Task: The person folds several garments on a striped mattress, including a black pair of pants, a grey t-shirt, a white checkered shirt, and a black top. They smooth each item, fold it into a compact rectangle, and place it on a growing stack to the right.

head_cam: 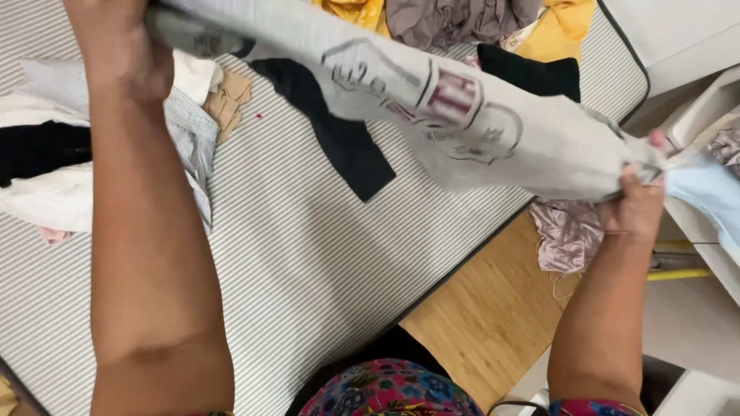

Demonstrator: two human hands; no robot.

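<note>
A light grey printed garment is stretched in the air between my two hands, above a striped mattress. My left hand grips one end at the top left. At the right, my right hand pinches the other end, where the cloth bunches. A dark outline print with a maroon patch shows on the cloth's middle.
Loose clothes lie on the mattress: a black piece, white and black items at the left, yellow cloth and a mauve heap at the far edge. A pink satin piece hangs over the wooden floor. White furniture stands right.
</note>
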